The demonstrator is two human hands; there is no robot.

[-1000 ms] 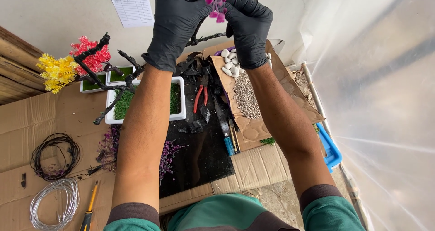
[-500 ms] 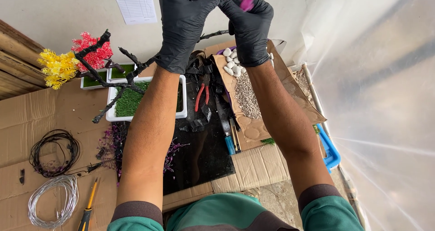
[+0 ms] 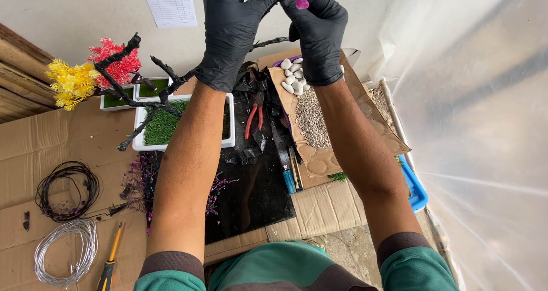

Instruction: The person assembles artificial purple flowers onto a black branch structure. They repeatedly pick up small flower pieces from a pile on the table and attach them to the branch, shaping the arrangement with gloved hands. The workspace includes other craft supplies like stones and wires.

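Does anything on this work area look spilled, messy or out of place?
Mostly a busy craft mess. Purple plastic sprigs lie scattered loose over the cardboard and the black sheet beside the white tray of fake grass. Gravel and white pebbles sit heaped on a torn piece of cardboard, not in a container. Nothing looks broken.
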